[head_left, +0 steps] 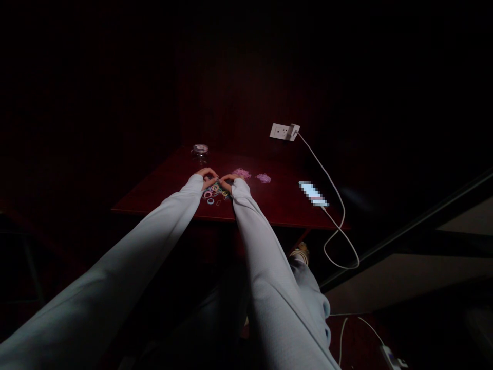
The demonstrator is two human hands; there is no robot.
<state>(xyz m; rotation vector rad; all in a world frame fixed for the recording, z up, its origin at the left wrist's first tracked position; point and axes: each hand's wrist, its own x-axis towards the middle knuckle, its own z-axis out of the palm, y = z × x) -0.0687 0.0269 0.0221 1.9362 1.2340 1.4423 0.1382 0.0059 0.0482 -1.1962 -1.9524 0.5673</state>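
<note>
My left hand (208, 176) and my right hand (230, 181) are close together above the front part of the dark red table (154, 192). Both have bent fingers pinched toward each other, and whatever lies between the fingertips is too small to make out. Under and around them is a pile of coloured hair ties (215, 190), partly covered by the hands. A light blue hair tie (210, 201) lies at the pile's front edge. Just past my right hand are a heap of small pink bands (242, 173) and a smaller purple-pink heap (264, 178).
Toward the back left of the table stands a clear lidded jar (200, 152). On the right, a phone (314, 193) is plugged into a white cable (344, 210) that loops past the table edge to a wall socket (280, 131). A power strip (391, 357) lies low at right.
</note>
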